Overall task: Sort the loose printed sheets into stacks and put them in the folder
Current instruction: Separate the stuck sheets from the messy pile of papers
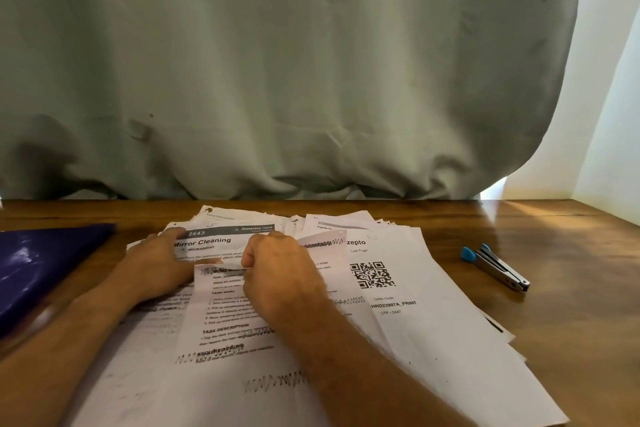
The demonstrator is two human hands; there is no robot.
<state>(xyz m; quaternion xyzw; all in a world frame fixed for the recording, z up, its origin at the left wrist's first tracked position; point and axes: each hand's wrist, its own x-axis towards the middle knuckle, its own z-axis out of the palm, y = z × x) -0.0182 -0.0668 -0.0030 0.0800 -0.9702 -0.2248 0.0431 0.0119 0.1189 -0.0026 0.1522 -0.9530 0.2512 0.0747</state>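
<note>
1. Printed sheets [398, 288] lie in a loose overlapping heap at mid-bench [571, 322], before a grey curtain [277, 62].
2. Right hand [280, 274]: fingers curled, pinching the top edge of one sheet [225, 315], which is curled up.
3. Left hand [156, 267]: flat, fingers straight, pressing the "Mirror Cleaning" page [207, 243].
4. Blue folder [41, 267] lies at the left edge; stapler [495, 265] to the right of the heap.

wooden counter [571, 305] with a blue-handled stapler [495, 265] lying off to the right; wrinkly grey-green curtain [277, 62] hanging behind; white wall [609, 97] at far right
</note>
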